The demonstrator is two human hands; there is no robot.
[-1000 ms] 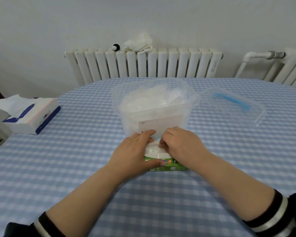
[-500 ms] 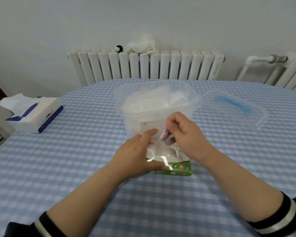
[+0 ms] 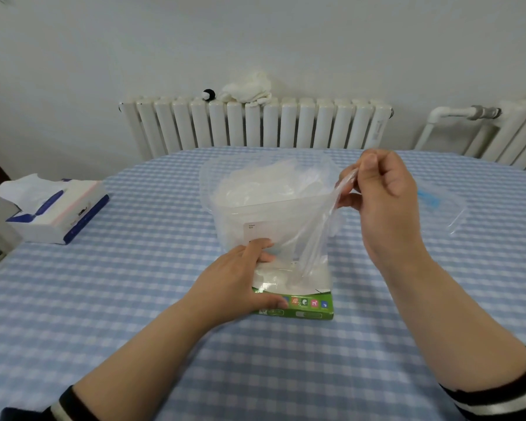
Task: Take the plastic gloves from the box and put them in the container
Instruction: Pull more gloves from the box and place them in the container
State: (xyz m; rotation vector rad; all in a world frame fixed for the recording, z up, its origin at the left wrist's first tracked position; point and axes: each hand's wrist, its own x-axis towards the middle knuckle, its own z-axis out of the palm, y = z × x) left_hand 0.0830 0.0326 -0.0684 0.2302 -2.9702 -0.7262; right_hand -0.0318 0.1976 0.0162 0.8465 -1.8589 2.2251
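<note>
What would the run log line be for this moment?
step: pulling glove from box | left hand: holds box down | right hand: pinches glove, raised beside container | glove: not yet in container

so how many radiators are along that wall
2: a long white radiator behind the table's far edge, with a white cloth on top, and a second radiator partly cut off at the right edge.
</note>
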